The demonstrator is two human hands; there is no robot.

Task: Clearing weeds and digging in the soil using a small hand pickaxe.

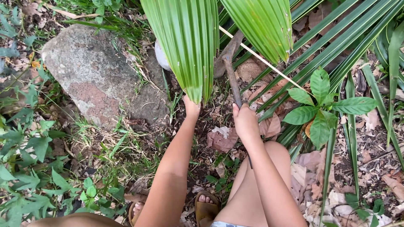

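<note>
Right hand [245, 122] clenched around a long-handled digging tool [232, 75], blade beyond the grip; left hand [191, 107] grasping a green palm frond [191, 46] beside a large rock [101, 75].

I see bright green palm fronds [189, 46] with fine lengthwise ribbing, a grey rock [94, 71] blotched reddish-brown, a dark brown stick [232, 82] in my right hand [245, 122], a pale tan leaf midrib [263, 59], brown dead leaves [222, 138], tan sandals [206, 210]

left hand [191, 106] fingertips behind palm frond [189, 46]
</note>
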